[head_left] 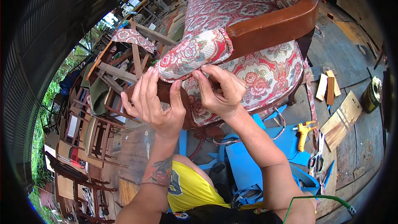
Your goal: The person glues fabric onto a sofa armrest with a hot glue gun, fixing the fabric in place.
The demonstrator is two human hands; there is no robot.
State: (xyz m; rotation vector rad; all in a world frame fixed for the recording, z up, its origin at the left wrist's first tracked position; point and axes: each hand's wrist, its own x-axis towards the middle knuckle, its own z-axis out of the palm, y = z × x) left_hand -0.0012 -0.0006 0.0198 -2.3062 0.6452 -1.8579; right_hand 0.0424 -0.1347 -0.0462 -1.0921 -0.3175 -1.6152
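Note:
A floral-covered armrest pad [192,56] sits on the wooden arm [273,18] of an upholstered sofa [257,72]. My left hand [155,99] is at the pad's near left end, fingers stretched out and thumb apart, fingertips close to or touching the cover. Along the pad's lower edge, my right hand [222,91] pinches the fabric edge between thumb and fingers. Whatever lies inside that pinch is mostly hidden by the fingers.
Blue sheet scraps [244,157] lie on the floor below, beside a yellow glue gun [304,135] and scissors [318,153]. Wood offcuts [340,120] and a can [372,94] are to the right. Stacked chair frames [97,137] crowd the left. A green cord [327,197] crosses my right arm.

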